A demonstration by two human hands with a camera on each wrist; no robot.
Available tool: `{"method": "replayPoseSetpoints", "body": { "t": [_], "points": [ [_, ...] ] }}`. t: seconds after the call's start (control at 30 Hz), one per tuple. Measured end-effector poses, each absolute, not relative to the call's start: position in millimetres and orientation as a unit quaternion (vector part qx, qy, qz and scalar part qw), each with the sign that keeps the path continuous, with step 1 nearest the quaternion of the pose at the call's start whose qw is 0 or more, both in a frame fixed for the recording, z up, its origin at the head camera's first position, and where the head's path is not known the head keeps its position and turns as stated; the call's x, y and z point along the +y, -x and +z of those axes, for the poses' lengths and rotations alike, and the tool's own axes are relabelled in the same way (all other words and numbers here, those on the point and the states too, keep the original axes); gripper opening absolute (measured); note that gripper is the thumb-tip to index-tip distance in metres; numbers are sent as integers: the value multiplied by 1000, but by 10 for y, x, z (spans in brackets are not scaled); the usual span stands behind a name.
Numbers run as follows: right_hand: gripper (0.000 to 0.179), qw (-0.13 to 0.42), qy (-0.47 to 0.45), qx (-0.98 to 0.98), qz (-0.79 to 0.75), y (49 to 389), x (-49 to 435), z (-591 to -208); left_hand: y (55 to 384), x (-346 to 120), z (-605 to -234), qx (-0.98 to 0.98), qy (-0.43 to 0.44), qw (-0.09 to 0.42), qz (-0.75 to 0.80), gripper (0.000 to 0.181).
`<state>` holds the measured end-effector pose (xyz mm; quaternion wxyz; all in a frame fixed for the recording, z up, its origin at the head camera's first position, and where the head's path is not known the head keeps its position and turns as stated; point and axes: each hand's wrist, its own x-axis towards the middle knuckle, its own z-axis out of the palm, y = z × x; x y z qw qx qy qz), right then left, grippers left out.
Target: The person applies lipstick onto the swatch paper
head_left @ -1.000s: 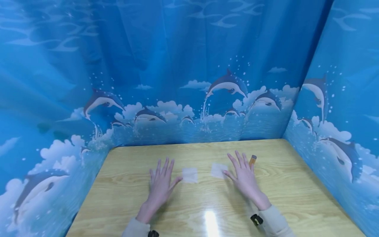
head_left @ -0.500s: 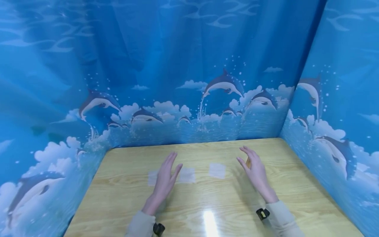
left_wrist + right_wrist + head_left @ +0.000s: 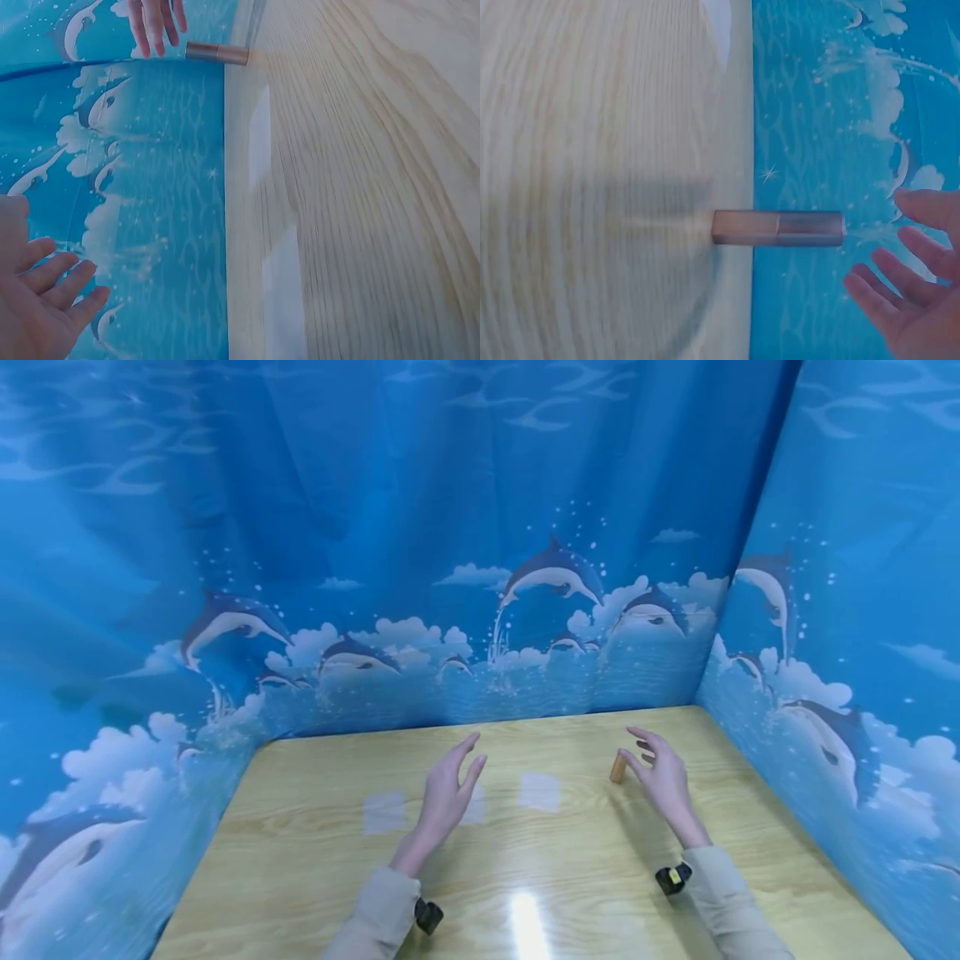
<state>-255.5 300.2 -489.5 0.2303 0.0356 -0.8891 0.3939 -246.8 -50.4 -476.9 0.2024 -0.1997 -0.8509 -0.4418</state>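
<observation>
A small brown tube with a darker upper half (image 3: 746, 227), like a lipstick or cosmetic tube, stands upright on the wooden table. In the head view the orange-brown tube (image 3: 618, 768) shows just left of my right hand (image 3: 666, 781), whose thumb passes near its top. The right wrist view has that hand (image 3: 915, 277) with spread, slightly bent fingers, apart from the tube and holding nothing. My left hand (image 3: 444, 797) hovers above the table with relaxed fingers and nothing in them, partly covering one white square. Its palm and fingers (image 3: 56, 300) appear in the left wrist view.
Three pale white squares lie in a row on the wooden table (image 3: 315, 860): a left one (image 3: 385, 812), a middle one (image 3: 474, 808) and a right one (image 3: 539, 792). A blue dolphin-print curtain (image 3: 420, 527) rises behind the table and along its sides.
Both hands have turned from palm-down to more sideways, with fingers drawn closer together. The right hand has shifted right, uncovering the tube; the left hand has moved right, uncovering the left square.
</observation>
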Motion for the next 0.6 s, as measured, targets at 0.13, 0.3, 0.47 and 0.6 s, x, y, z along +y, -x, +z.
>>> {"method": "replayPoseSetpoints", "body": {
  "t": [0.13,0.3,0.47,0.6],
  "points": [
    [41,210,-32,-886,413,2614,3069,-4938,2534,-350,-4766,-840,205,181,-469,40],
    [39,166,-19,-881,442,2652,3101,-4999,2600,-166,-4782,-830,197,136,-504,41],
    [39,144,-21,-874,465,2681,3088,-5034,2647,2,-4810,-825,198,124,-515,41],
    [37,144,-19,-871,469,2698,3078,-5043,2682,141,-4858,-822,203,120,-518,38]
  ]
}}
